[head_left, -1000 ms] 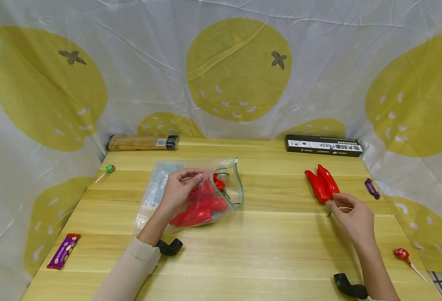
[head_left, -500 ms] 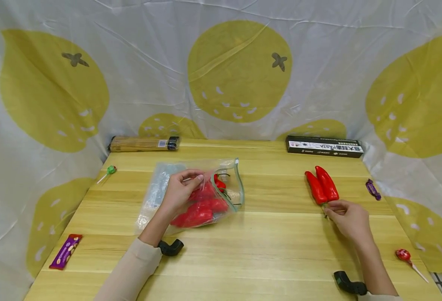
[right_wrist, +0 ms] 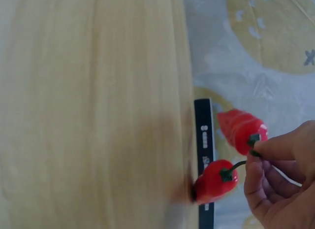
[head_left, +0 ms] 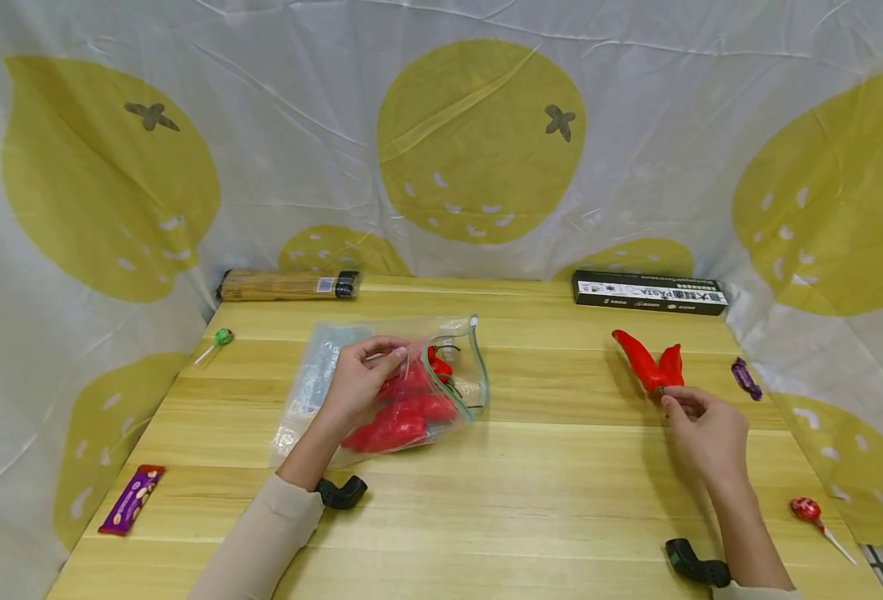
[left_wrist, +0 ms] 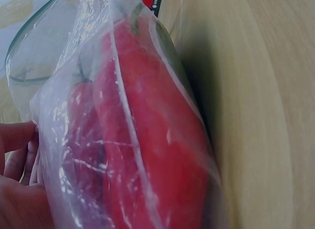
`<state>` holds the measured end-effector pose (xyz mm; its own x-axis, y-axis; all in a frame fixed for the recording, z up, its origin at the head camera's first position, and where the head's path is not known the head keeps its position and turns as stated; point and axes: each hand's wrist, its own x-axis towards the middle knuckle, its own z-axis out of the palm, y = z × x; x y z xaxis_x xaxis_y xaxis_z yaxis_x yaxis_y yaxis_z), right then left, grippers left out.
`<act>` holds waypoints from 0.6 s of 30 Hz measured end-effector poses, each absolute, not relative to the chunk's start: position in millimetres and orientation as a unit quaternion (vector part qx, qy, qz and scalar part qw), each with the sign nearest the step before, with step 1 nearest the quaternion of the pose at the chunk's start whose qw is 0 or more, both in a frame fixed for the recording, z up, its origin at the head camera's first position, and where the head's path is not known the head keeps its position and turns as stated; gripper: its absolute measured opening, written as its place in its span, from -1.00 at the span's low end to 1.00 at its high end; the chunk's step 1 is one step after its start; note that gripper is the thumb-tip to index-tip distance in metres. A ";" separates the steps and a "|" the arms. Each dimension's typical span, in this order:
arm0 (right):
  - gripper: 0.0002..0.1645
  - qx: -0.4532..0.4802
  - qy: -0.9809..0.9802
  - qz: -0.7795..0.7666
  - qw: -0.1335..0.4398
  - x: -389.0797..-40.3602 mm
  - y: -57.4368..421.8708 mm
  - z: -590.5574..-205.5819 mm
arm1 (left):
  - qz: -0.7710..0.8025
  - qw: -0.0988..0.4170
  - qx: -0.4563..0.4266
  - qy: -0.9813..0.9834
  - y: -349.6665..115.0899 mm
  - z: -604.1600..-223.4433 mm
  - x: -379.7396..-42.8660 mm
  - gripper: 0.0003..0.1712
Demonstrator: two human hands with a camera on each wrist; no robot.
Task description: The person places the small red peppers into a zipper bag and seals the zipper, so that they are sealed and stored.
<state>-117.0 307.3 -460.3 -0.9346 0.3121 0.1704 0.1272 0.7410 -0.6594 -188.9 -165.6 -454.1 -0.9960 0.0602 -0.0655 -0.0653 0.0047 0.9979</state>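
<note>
At 4 o'clock: right hand pinches two red peppers by green stems | 8 o'clock: left hand pinches clear bag containing more peppers

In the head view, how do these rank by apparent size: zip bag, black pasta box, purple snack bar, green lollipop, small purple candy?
Largest to smallest:
1. Zip bag
2. Black pasta box
3. Purple snack bar
Green lollipop and small purple candy: smallest, too alike to rank.
</note>
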 end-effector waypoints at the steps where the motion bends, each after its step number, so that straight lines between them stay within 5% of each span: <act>1: -0.72 -0.116 -0.921 0.344 0.144 -116.7 306.2 -458.6 | 0.706 0.046 -0.003 0.706 -165.7 -454.1 -189.2 -0.64; 10: -0.81 -0.044 -0.903 0.380 0.195 -116.5 282.7 -448.4 | 0.702 0.043 0.002 0.711 -166.5 -454.8 -190.3 -0.65; 18: -0.80 0.095 -0.893 0.424 0.115 -126.3 231.3 -441.9 | 0.701 0.030 0.006 0.713 -165.7 -457.3 -190.4 -0.63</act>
